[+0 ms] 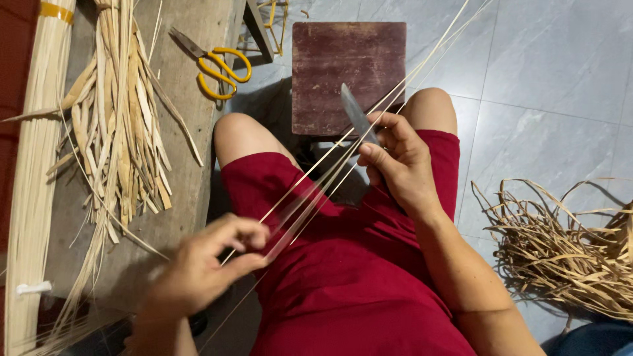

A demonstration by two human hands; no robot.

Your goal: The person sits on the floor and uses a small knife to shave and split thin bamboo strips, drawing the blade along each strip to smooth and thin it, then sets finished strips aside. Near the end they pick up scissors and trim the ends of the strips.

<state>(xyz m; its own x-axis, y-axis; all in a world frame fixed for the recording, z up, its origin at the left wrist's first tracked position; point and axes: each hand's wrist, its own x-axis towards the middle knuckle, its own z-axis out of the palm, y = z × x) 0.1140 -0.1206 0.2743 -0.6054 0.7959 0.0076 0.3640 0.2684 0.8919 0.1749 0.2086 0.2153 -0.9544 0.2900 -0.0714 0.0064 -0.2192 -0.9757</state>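
My right hand (395, 161) grips a knife (356, 113) whose grey blade points up and away, over my lap. Thin pale bamboo strips (333, 161) run diagonally from my left hand up past the blade toward the upper right. My left hand (208, 264) pinches the near end of these strips above my left thigh. The strips pass against the knife blade next to my right thumb. I sit in red shorts with both knees bare.
A dark red wooden stool (348, 69) stands in front of my knees. Yellow-handled scissors (214, 62) lie on a wooden bench (191, 184) at left, beside loose bamboo slats (122, 132) and a tied bundle of pale strips (36, 171). A heap of curled shavings (567, 254) lies on the grey tiles at right.
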